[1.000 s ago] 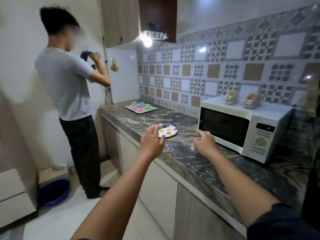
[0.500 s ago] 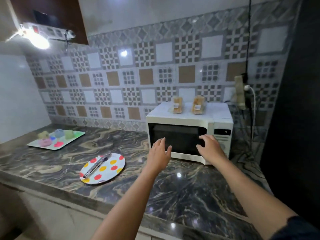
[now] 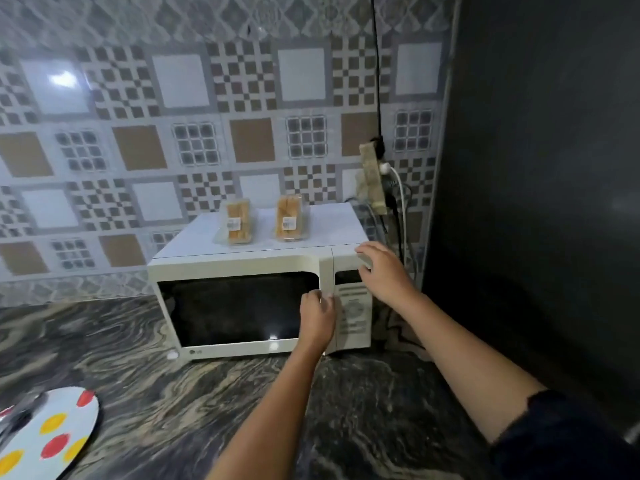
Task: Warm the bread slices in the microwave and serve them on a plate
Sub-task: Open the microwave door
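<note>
A white microwave [image 3: 242, 265] stands on the marble counter with its dark door closed. Two clear packs of bread slices sit on its top, one [image 3: 238, 221] left of the other [image 3: 289, 219]. My left hand [image 3: 317, 315] has its fingers curled on the right edge of the door. My right hand [image 3: 382, 271] lies with spread fingers on the top right corner of the microwave, above the control panel [image 3: 353, 315]. A white plate with red and yellow dots [image 3: 52, 434] lies at the bottom left, with metal tongs [image 3: 17, 414] on it, partly cut off.
A power strip [image 3: 372, 178] with plugged cables hangs on the tiled wall behind the microwave's right side. A dark tall surface [image 3: 536, 168] fills the right. The marble counter [image 3: 207, 393] stretches in front of the microwave.
The view has moved closer and right. My left hand went from the door front to its right edge; my right hand rose from the control panel to the top right corner.
</note>
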Available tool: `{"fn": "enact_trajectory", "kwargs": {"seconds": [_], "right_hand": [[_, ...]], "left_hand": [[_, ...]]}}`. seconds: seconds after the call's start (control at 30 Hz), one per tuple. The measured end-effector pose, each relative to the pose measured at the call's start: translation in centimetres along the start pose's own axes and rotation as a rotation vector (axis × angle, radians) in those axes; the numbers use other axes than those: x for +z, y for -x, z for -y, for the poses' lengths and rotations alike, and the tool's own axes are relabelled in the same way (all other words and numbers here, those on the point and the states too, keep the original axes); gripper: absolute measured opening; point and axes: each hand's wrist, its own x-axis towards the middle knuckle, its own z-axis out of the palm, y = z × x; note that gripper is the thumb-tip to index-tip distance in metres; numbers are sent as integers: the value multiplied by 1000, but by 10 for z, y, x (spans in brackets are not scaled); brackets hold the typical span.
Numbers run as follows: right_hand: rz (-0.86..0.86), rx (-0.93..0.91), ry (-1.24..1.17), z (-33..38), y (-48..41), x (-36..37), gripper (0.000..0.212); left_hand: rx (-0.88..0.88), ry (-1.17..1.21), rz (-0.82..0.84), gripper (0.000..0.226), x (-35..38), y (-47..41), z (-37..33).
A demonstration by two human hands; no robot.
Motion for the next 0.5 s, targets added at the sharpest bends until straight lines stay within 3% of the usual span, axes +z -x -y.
{"fn": "enact_trajectory", "kwargs": {"seconds": [0.17,0.33,0.5], "right_hand": [[-34,-70,7,-8,-23,28,37],[-263,-85,-119,-18,-31,47,31],[-302,-96,-179,-24,-38,50,18]], "left_hand": [[0,41,-71,37,13,-16,19],[-27,170,-31,27,14,-23,37],[-71,182,9,24,9,-31,43]]}}
